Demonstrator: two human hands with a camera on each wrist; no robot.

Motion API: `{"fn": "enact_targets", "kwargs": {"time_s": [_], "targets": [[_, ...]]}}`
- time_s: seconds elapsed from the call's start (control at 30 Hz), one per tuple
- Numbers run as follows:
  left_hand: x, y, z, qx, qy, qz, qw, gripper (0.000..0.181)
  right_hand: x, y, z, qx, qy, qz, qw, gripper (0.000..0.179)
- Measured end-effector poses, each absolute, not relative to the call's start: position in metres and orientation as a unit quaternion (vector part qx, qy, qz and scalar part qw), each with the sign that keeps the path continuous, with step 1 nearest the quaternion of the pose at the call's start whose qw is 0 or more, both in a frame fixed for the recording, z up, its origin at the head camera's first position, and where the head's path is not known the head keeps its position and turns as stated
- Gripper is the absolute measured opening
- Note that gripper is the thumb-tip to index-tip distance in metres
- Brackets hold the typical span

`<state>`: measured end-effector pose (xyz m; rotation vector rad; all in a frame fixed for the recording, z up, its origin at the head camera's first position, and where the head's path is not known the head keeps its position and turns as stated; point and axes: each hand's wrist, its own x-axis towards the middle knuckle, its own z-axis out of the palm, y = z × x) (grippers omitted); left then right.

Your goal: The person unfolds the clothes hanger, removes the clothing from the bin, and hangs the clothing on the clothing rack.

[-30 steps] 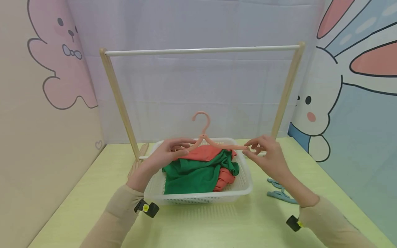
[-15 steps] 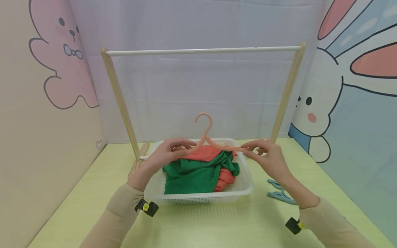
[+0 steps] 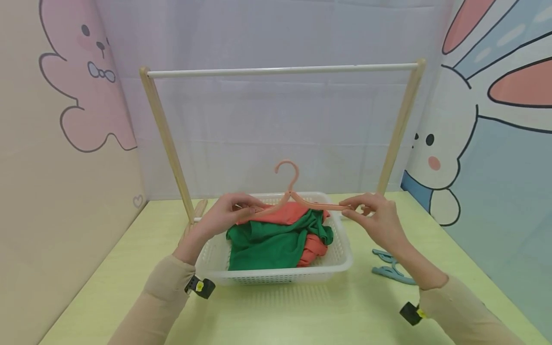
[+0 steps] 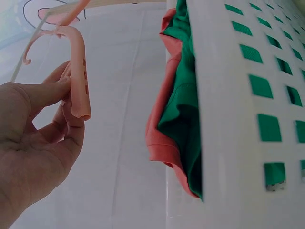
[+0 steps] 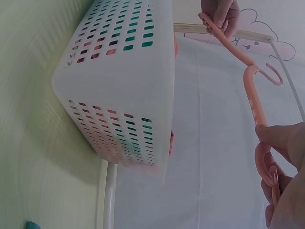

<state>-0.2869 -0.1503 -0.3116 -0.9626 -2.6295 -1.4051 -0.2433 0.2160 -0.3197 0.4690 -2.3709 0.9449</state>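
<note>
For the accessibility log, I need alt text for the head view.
Two hands hold a pink hanger by its ends, left hand and right hand, above a white basket of green and red clothes. Behind stands a wooden clothes rack; blue hangers lie on the green table.

A white basket (image 3: 276,275) sits at the middle of the frame on a pale green table (image 3: 129,268). Inside it lie a green cloth (image 3: 267,242) and a red cloth (image 3: 312,249), the green one mostly on top. Behind the basket, across the upper half of the frame, stands a rack with two slanted wooden posts (image 3: 166,143) and a white rail (image 3: 280,71) between their tops. At lower right, on the table near the basket, lie blue hangers (image 3: 390,270). Rabbit cartoons (image 3: 86,86) cover the walls at far left and far right; a white sheet (image 3: 280,124) hangs at the back.
</note>
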Motion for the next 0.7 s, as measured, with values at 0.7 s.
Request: {"fn": "enact_targets", "kwargs": {"time_s": [0.7], "targets": [[-0.291, -0.165, -0.302, -0.235, -0.819, -0.523, 0.037, 0.04, -0.242, 0.229, -0.318, 0.143, -0.886, 0.376, 0.23, 0.018]]}}
